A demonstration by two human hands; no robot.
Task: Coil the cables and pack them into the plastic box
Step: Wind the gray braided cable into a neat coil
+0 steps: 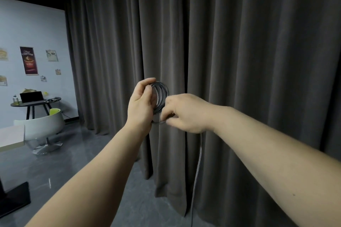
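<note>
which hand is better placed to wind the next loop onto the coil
Right. The right hand pinches the loose grey braided cable hanging below, while the left hand holds the dark coiled loops.

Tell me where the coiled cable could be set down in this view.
Bare room: the grey floor between the curtain and the white chair. The pale tabletop corner at the left edge is bare too. Crowded: the round black table, which carries a laptop. Both hands, left hand and right hand, hold the cable.
</note>
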